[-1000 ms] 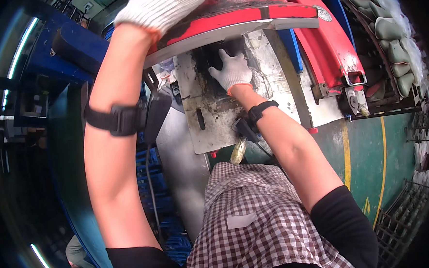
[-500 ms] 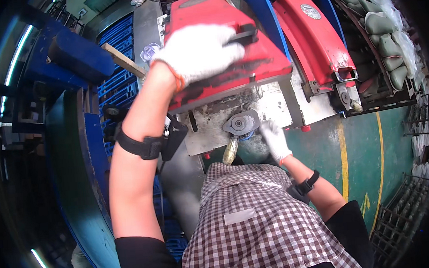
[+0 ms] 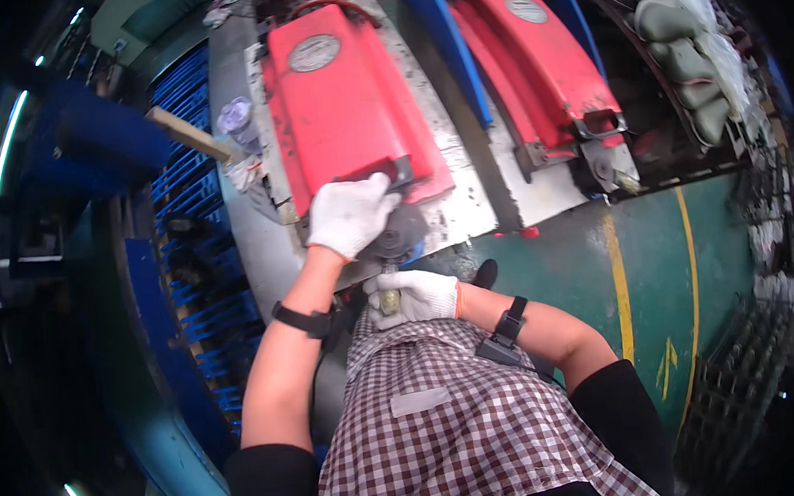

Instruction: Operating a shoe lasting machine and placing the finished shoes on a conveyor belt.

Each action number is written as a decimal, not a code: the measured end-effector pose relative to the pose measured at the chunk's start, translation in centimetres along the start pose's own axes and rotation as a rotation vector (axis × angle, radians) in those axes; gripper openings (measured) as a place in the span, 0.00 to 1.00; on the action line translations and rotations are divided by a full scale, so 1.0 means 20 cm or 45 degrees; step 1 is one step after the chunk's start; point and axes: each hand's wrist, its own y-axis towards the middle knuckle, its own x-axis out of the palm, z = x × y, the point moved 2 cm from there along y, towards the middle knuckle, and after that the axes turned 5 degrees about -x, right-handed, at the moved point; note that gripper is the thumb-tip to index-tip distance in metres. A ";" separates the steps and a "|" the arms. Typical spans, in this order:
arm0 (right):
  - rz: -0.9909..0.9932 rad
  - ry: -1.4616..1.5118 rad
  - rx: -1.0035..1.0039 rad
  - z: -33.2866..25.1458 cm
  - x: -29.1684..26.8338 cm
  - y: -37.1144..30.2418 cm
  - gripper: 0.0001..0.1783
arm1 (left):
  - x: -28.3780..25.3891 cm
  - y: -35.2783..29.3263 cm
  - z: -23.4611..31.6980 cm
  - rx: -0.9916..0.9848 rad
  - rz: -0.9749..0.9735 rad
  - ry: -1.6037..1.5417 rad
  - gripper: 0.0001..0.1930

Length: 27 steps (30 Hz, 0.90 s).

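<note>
A red machine cover lies lowered over a metal table. My left hand, in a white knitted glove, is closed at its front edge, on the black handle. Just in front of that edge is a grey metal disc, partly hidden by my left hand. A short lever grip, yellowish and wrapped-looking, sticks out below the disc toward my apron. My gloved right hand is wrapped round this grip from the right, its fingers partly blurred.
A second red cover stands to the right between blue panels. Grey-green boots fill a rack at the far right. A wooden bar juts out on the left, beside a purple-tinted plastic cup.
The red cover has swung down from its raised position, my left hand moving toward me with its handle. My right hand has moved left from beside the disc onto the lever grip.
</note>
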 end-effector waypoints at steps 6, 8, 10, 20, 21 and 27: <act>0.372 -0.388 -0.177 -0.36 -0.16 -0.46 0.18 | 0.02 -0.02 -0.03 -0.048 0.067 0.032 0.15; 0.719 -0.930 -0.573 -0.56 -0.16 -0.74 0.17 | -0.02 -0.01 0.00 -0.067 0.086 -0.044 0.13; 1.215 -1.839 -1.258 -0.80 -0.23 -1.04 0.13 | -0.01 0.00 0.02 -0.143 0.252 -0.268 0.11; 2.424 -2.972 -0.796 -1.34 -0.56 -1.70 0.21 | 0.12 0.34 0.94 0.126 0.454 -0.643 0.16; 2.407 -2.989 -0.817 -1.37 -0.59 -1.69 0.21 | 0.20 0.39 0.98 0.138 0.444 -0.623 0.17; 1.980 -2.688 -0.828 -1.42 -0.63 -1.80 0.27 | 0.42 0.58 1.17 0.191 0.249 -0.476 0.24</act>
